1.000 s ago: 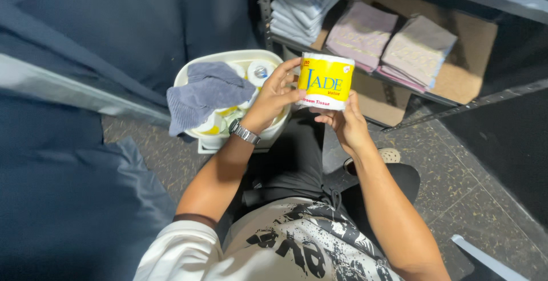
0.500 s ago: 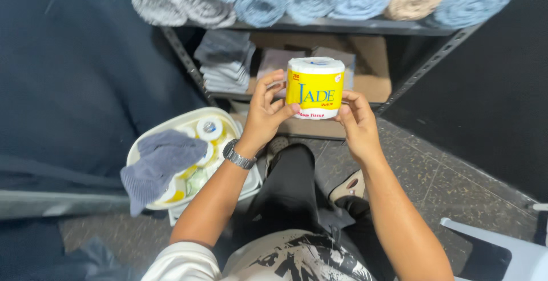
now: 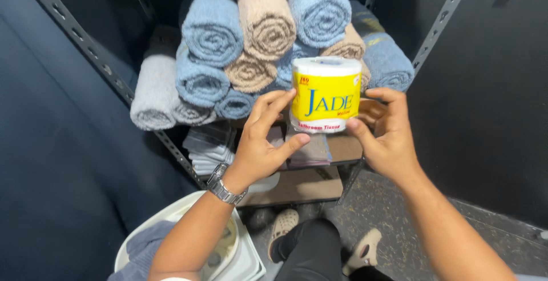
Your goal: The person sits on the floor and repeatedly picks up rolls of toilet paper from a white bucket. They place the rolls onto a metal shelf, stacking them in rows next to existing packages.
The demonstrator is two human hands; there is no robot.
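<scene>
A wrapped roll of bathroom tissue in yellow and white packaging is held upright in mid-air between both hands, the left hand pinching its left edge with fingertips and thumb, the right hand cupping its right edge. Just behind it, rolled towels in blue, tan and grey fill the metal shelf edge to edge, with folded linens on the level below. Open floor lies to the lower right, and a white bin sits low by the left forearm.
</scene>
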